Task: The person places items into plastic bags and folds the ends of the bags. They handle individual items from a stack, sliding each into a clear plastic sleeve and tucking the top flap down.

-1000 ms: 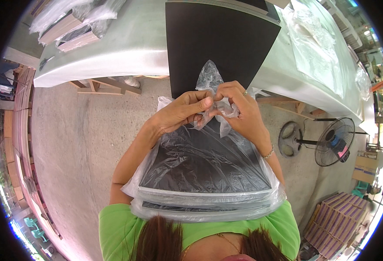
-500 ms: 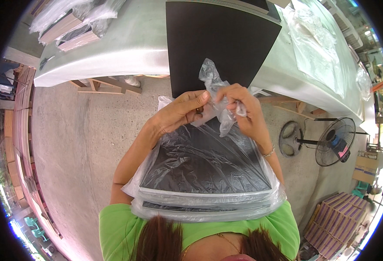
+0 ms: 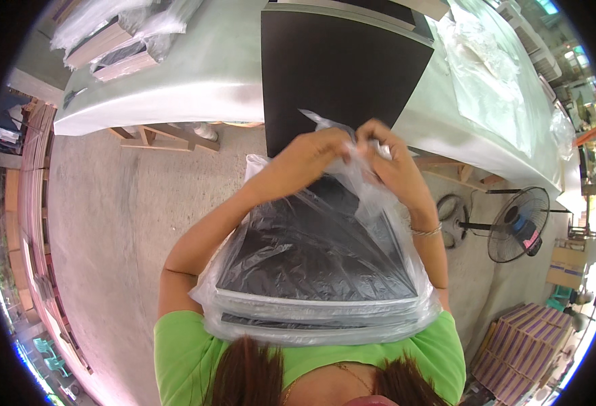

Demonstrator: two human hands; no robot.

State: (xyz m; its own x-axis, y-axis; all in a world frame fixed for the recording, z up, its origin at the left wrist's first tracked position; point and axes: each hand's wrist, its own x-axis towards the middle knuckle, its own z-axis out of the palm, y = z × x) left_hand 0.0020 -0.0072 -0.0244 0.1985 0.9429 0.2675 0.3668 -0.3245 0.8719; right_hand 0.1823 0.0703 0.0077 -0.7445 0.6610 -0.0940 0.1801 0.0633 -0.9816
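A clear plastic bag (image 3: 298, 313) wraps a stack of black boards (image 3: 311, 250), which leans against my front. Both hands work at the gathered end of that bag, beyond the stack. My left hand (image 3: 318, 159) is closed on the bunched plastic, its fingers partly blurred and turned away. My right hand (image 3: 391, 162) grips the same plastic a little to the right, fingers bent. A thin twist of the bag pokes up past the left fingers. Behind the hands stands a large bare black board (image 3: 342, 68), set against the table.
A table under a pale cover (image 3: 169, 95) runs across the far side, carrying wrapped board stacks (image 3: 118, 51) at left and loose plastic sheeting (image 3: 480, 74) at right. A standing fan (image 3: 517, 223) is on the right, near a striped stack (image 3: 524, 345). Long boards (image 3: 33, 216) line the left.
My left hand has moved right and turned over toward the right hand. The loose plastic that stuck up is now drawn down and pulled taut between both hands.
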